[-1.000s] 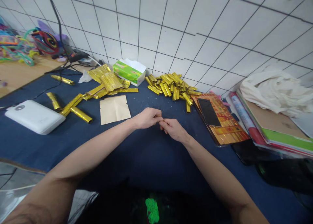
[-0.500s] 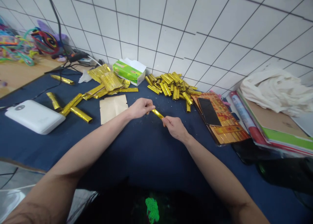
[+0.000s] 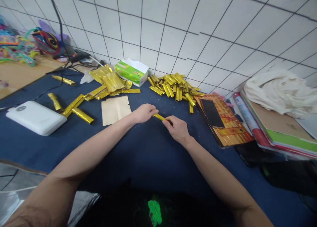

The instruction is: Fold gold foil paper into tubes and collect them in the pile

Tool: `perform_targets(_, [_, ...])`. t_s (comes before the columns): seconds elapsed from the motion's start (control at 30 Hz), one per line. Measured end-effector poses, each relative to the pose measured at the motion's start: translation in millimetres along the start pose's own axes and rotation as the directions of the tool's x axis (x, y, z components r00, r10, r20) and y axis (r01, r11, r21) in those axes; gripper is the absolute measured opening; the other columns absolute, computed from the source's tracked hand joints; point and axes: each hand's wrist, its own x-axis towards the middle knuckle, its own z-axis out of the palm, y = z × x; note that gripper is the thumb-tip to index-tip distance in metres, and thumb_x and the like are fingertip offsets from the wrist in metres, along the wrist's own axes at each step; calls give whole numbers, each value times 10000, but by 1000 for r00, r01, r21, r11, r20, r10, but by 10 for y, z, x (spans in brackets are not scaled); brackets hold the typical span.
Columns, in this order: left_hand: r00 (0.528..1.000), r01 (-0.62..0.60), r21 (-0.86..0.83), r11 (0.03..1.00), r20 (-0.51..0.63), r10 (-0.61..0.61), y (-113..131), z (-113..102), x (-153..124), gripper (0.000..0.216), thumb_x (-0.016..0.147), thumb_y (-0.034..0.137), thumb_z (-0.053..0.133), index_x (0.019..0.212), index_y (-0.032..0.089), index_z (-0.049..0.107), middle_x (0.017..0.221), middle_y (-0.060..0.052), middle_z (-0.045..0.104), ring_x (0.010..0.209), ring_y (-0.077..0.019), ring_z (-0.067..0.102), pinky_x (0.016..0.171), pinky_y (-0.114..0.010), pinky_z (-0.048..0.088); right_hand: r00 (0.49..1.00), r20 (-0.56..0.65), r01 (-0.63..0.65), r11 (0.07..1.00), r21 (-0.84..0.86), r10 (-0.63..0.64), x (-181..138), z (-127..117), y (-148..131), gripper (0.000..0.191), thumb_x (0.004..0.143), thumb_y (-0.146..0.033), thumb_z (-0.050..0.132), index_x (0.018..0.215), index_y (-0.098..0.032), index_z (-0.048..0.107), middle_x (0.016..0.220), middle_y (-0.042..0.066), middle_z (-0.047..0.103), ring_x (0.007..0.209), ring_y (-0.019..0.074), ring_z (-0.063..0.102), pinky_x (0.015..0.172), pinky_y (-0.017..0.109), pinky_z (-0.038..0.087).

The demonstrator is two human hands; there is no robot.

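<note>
Between my two hands a small gold foil tube (image 3: 159,117) is stretched out over the dark blue cloth (image 3: 153,147). My left hand (image 3: 145,113) pinches its left end, the fingertips closed on it. On the right end, my right hand (image 3: 177,128) is closed, with the thumb over the foil. A beige paper sheet (image 3: 116,111) lies just left of my left hand. Behind my hands, against the wall, is a heap of similar gold foil tubes (image 3: 173,85).
Left are more gold tubes (image 3: 83,115), flattened gold foil pieces (image 3: 112,81) and a white power bank (image 3: 37,118). A green tissue pack (image 3: 131,72) stands by the tiled wall. Right, a black phone (image 3: 212,113) lies on orange-gold printed sheets (image 3: 235,134), near a white cloth (image 3: 277,91).
Both hands have shifted slightly; the left one is a little lower. The gold tube between them lies flatter, and the right fingers cover its end differently.
</note>
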Motion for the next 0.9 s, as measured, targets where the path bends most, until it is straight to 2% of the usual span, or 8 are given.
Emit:
perform_targets(0.1, [988, -155, 66, 986, 17, 154, 101, 129, -53, 266, 832, 266, 380, 594, 172, 454, 579, 8, 495, 559, -113, 453, 552, -224, 306, 972, 223, -119, 971, 207, 72, 26, -48, -21, 398, 870, -454, 367, 688, -176, 587, 580, -5, 563, 547, 117, 508, 547, 237, 337])
perform_targets(0.17, [984, -177, 53, 983, 5, 176, 160, 199, -89, 251, 844, 248, 354, 631, 175, 466, 597, 9, 498, 564, -113, 454, 554, -222, 306, 939, 337, -187, 926, 328, 70, 39, -71, -16, 425, 861, -471, 360, 636, -171, 561, 502, -21, 501, 489, 105, 471, 521, 233, 338])
perform_targets(0.27, [983, -179, 15, 984, -45, 179, 191, 218, -102, 274, 857, 288, 354, 629, 173, 453, 578, 19, 459, 552, -107, 434, 548, -220, 300, 910, 408, -269, 850, 453, 71, 50, -87, 4, 419, 839, -488, 387, 594, -172, 513, 449, -45, 438, 417, 81, 406, 462, 218, 314])
perform_targets(0.47, [974, -175, -21, 984, -148, 170, -16, 3, 0, 312, 844, 320, 362, 571, 169, 384, 525, 41, 379, 512, -89, 351, 520, -221, 263, 902, 418, -332, 789, 517, 106, 59, -89, 63, 417, 836, -492, 379, 574, -181, 471, 426, -61, 400, 374, 63, 332, 399, 207, 252])
perform_targets(0.6, [945, -67, -92, 994, -324, 34, -223, -149, 63, 324, 843, 336, 346, 561, 175, 352, 511, 42, 378, 505, -87, 346, 511, -218, 263, 936, 328, -287, 818, 499, 128, 46, -58, 126, 429, 826, -469, 408, 516, -176, 458, 425, -54, 390, 398, 63, 341, 421, 208, 261])
perform_targets(0.67, [957, -60, -137, 989, -288, 18, -258, -171, 68, 336, 844, 361, 350, 563, 176, 357, 503, 44, 383, 494, -85, 349, 507, -214, 271, 942, 286, -307, 787, 535, 173, 40, -32, 149, 439, 819, -494, 420, 519, -176, 468, 426, -51, 397, 400, 65, 350, 423, 209, 273])
perform_targets(0.77, [979, -54, -191, 980, -203, 15, -197, -134, 41, 340, 844, 375, 356, 570, 174, 372, 496, 46, 399, 480, -81, 359, 506, -210, 288, 921, 283, -389, 669, 633, 268, 42, -6, 162, 475, 808, -573, 396, 570, -176, 503, 434, -43, 417, 388, 71, 362, 399, 209, 277])
perform_targets(0.9, [989, -86, -198, 976, -136, 60, -52, -39, -5, 328, 843, 358, 351, 578, 171, 396, 509, 42, 429, 483, -80, 379, 514, -210, 301, 914, 343, -399, 634, 662, 218, 48, -13, 139, 484, 807, -592, 384, 627, -172, 544, 458, -36, 446, 395, 72, 369, 397, 206, 274])
